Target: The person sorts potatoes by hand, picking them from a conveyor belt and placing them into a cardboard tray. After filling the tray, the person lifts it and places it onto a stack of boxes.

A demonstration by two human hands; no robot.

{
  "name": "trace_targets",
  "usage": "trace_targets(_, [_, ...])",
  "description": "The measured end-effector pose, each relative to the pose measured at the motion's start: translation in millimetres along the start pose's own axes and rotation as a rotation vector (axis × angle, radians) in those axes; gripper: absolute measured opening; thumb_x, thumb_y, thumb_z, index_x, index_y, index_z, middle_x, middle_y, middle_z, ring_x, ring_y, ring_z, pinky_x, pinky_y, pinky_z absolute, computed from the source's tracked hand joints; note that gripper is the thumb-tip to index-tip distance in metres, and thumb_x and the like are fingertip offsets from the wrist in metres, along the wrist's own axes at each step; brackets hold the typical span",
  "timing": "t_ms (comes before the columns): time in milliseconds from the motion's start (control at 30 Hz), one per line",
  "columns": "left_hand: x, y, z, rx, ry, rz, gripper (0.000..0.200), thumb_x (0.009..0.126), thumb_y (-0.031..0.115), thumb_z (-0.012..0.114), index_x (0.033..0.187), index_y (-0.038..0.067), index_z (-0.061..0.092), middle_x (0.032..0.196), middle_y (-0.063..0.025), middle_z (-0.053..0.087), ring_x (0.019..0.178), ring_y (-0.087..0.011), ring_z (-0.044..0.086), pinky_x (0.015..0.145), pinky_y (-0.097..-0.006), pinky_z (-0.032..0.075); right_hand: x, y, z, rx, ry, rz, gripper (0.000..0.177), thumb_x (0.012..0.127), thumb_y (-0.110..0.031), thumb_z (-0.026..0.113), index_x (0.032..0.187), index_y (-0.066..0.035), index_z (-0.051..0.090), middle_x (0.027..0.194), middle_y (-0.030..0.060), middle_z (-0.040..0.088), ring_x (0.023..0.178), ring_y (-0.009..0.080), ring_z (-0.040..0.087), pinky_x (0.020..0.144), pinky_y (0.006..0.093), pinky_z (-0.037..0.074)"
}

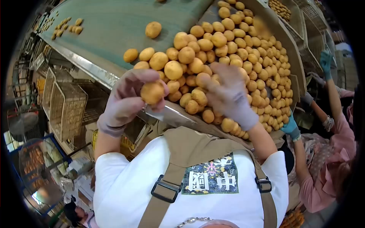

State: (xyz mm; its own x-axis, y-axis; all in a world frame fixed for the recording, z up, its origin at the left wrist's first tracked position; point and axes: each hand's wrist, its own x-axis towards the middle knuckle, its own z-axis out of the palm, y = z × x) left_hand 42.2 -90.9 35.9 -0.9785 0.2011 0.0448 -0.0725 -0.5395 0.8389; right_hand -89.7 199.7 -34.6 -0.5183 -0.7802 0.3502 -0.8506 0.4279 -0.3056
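In a pale, dusty glove, my left hand [127, 97] holds a round yellow-brown potato [152, 92] between thumb and fingers, above the metal edge of the sorting table. My right hand [230, 93], gloved too and blurred by motion, reaches over the heap of potatoes [262, 72] with its fingers spread. Whether its fingertips touch any potato is hard to tell. A few loose potatoes, one of them alone [153, 29], lie on the green belt [114, 30] beyond my left hand.
The metal rim [95, 70] runs along the belt's near side. Plastic crates [66, 110] stand at the left, near a fan [28, 123]. At the right, people in pink work at the table; one blue-gloved hand [291, 127] is at its edge. More crates [313, 45] stand beyond.
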Motion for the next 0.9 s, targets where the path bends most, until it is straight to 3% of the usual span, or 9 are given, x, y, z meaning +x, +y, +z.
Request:
trace_targets(100, [-18,-24,10,-0.432,0.086,0.11,0.052,0.097,0.02,0.06,0.145,0.005,0.05,0.137,-0.0249,0.054,0.108,-0.0314,0.067,0.081,-0.0371,0.058,13,2,24,-0.024,-0.009,-0.156,0.035,0.09,-0.033,0.07,0.125,-0.026,0.068,0.14,0.0113,0.055,0.127,0.0342,0.052,0.115,0.0509,0.03])
trace_targets(167, [-37,-30,18,-0.51,0.274,0.117,0.046,0.101,0.022,0.055,0.143,0.006,0.052,0.128,-0.02,0.059,0.102,-0.0289,0.066,0.073,-0.0342,0.056,26,34,17,-0.07,0.067,0.15,0.036,0.09,-0.025,0.07,0.125,-0.021,0.068,0.135,0.0146,0.058,0.123,0.0357,0.053,0.108,0.0507,0.036])
trace_targets(233, [-53,-34,16,-0.575,0.355,0.143,0.041,0.104,0.023,0.052,0.142,0.007,0.054,0.117,-0.0147,0.061,0.094,-0.0259,0.064,0.066,-0.0318,0.053,26,46,-5,-0.453,0.246,0.103,0.038,0.088,-0.015,0.07,0.126,-0.016,0.067,0.128,0.0177,0.061,0.117,0.0354,0.055,0.097,0.05,0.043])
trace_targets(267, [-62,-43,5,-0.596,0.33,0.179,0.04,0.105,0.024,0.051,0.14,0.007,0.055,0.111,-0.0119,0.062,0.089,-0.0241,0.062,0.063,-0.0309,0.051,24,35,-12,-0.289,0.24,0.034,0.04,0.086,-0.011,0.068,0.126,-0.015,0.067,0.121,0.0167,0.064,0.106,0.0335,0.059,0.086,0.0463,0.048])
trace_targets(367, [-71,-54,6,-0.544,0.414,0.166,0.036,0.105,0.022,0.052,0.138,0.009,0.056,0.089,-0.0048,0.058,0.076,-0.0195,0.056,0.058,-0.0293,0.046,8,-30,-3,0.0,-0.292,-0.113,0.042,0.081,-0.014,0.07,0.123,-0.015,0.066,0.099,0.0084,0.067,0.084,0.0274,0.066,0.071,0.0414,0.051])
trace_targets(467, [-67,-55,25,-0.412,0.504,0.062,0.043,0.102,0.015,0.058,0.143,0.008,0.052,0.088,-0.0029,0.057,0.08,-0.0181,0.059,0.061,-0.0285,0.048,9,-32,3,0.063,-0.274,-0.061,0.042,0.08,-0.016,0.071,0.121,-0.015,0.065,0.093,0.0071,0.065,0.082,0.0274,0.067,0.067,0.0406,0.052])
trace_targets(567, [-73,-56,29,-0.338,0.422,-0.006,0.052,0.101,0.019,0.06,0.15,0.011,0.045,0.119,-0.0095,0.067,0.067,-0.0111,0.058,0.056,-0.0222,0.046,13,-31,-3,0.371,-0.206,0.269,0.045,0.079,-0.014,0.074,0.122,-0.008,0.063,0.102,0.0145,0.064,0.088,0.0324,0.066,0.077,0.0423,0.055])
trace_targets(700, [-60,-42,64,-0.215,0.411,-0.15,0.087,0.09,0.051,0.07,0.158,0.012,0.033,0.137,-0.0168,0.059,0.058,-0.0075,0.052,0.05,-0.0171,0.039,49,-76,-34,0.829,-0.169,-0.07,0.038,0.083,-0.015,0.074,0.115,0.002,0.061,0.116,0.0209,0.062,0.1,0.0383,0.065,0.085,0.0394,0.055])
trace_targets(900, [-82,-72,35,-0.806,0.159,0.155,0.069,0.101,0.049,0.05,0.155,0.009,0.035,0.124,-0.0242,0.066,0.049,-0.0158,0.052,0.044,-0.0262,0.041,83,-81,48,0.02,-0.331,-0.406,0.023,0.088,-0.011,0.062,0.11,-0.009,0.067,0.13,0.0097,0.062,0.077,0.0238,0.07,0.062,0.0376,0.056])
